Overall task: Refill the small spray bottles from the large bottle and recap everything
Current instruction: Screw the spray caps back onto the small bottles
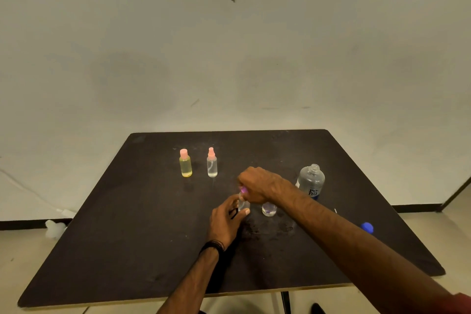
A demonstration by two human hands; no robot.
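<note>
From the head view: the left hand (227, 220) is gripping a small clear bottle (243, 203) at mid-table, while the right hand (260, 183) is pinching its purple spray cap (243, 189). Risk: a crooked cap could leak; the forearm could tip the uncapped large bottle (311, 181), labelled "renu". Its blue cap (367, 227) is lying well apart.

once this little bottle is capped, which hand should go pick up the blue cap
Right. The blue cap lies near the table's right edge, on the right arm's side, close to the open big bottle. The left hand, holding the small bottle, would have to cross over.
</note>
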